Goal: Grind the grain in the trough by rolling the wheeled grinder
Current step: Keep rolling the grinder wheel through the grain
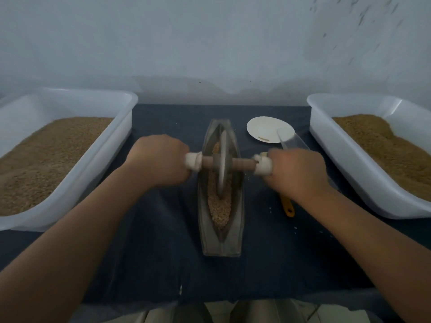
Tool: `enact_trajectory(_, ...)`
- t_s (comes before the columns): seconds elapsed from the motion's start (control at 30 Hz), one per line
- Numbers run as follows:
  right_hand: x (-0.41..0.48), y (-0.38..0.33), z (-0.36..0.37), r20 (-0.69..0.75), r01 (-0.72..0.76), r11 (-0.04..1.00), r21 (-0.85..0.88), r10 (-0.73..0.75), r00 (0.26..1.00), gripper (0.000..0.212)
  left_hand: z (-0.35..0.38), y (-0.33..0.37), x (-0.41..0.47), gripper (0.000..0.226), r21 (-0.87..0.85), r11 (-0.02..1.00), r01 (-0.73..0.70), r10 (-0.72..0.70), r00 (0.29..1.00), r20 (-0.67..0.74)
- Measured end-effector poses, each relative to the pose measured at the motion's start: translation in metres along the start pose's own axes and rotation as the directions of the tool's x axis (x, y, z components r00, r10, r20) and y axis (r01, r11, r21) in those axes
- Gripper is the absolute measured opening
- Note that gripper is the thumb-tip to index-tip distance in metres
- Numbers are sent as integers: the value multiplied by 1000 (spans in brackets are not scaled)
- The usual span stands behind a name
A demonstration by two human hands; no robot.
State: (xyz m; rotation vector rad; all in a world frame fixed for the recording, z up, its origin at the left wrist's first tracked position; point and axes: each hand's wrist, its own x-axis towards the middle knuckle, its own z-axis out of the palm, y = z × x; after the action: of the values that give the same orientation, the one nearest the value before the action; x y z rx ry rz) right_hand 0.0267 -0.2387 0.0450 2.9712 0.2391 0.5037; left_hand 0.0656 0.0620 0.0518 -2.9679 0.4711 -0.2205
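This is looking like a plain, makeshift grain-working bench, not a fitted kitchen or lab. A bare pale wall (210, 43), scuffed at the upper right, is filling the top of the frame. Below it a dark blue cloth (163, 229) is covering the table. A left tub (112, 145) and a right tub (331, 141), both white plastic, are holding heaps of tan grain (46, 155) at the frame's edges. Between them, in the centre, a boat-shaped metal trough (222, 247) is carrying a wheeled grinder (223, 159). A white plate (263, 129) and a clear scoop (295, 142) are lying just right of it.
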Motion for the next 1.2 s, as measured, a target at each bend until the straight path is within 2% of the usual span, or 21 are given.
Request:
enact_trajectory(0.1, 46, -6, 2, 31, -63, 998, -12, 63, 998, 16, 0, -1, 34, 22, -44, 993, 113, -113, 994, 4)
enact_trajectory(0.17, 60, -6, -1, 52, -68, 998, -10, 68, 996, 11, 2, -1, 38, 22, -67, 989, 132, -132, 991, 4)
enact_trajectory(0.27, 43, -1, -4, 92, -21, 1000, -5, 21, 995, 22, 5, -2, 14, 25, -97, 992, 82, -82, 997, 10)
enact_trajectory(0.37, 1, 8, -10, 55, 94, 995, 32, -96, 994, 34, 9, -3, -26, 27, -88, 996, 11, -7, 999, 36)
enact_trajectory(0.47, -21, 12, -12, 66, 134, 989, 60, -138, 988, 46, 10, -3, -42, 25, -51, 998, -25, 25, 1000, -9)
enact_trajectory(0.53, -12, 9, -7, 61, 111, 993, 39, -114, 992, 42, 9, -1, -33, 26, -35, 999, -6, 5, 999, -32)
enact_trajectory(0.63, 23, 2, 5, 31, -5, 1000, -11, 5, 1000, 25, 6, 2, 3, 23, -66, 993, 93, -96, 995, -36)
enact_trajectory(0.73, 52, -5, 5, 81, -100, 995, 16, 98, 992, 19, 1, 0, 29, 24, -119, 983, 142, -142, 990, 9)
enact_trajectory(0.87, 28, 1, -6, 124, -20, 1000, 16, 18, 992, 27, 0, -2, 4, 24, -101, 994, 46, -42, 998, 43)
enact_trajectory(1.0, -22, 10, -10, 54, 96, 992, 83, -101, 993, 44, 4, -4, -40, 24, -71, 996, -48, 49, 999, 16)
enact_trajectory(1.1, -18, 8, -1, -7, 70, 994, 80, -69, 998, 45, 0, -3, -26, 24, -39, 997, -61, 61, 998, 7)
enact_trajectory(1.2, 16, 2, 11, 27, -44, 998, 36, 43, 999, 30, -4, -1, 17, 24, 19, 1000, 3, -2, 999, -32)
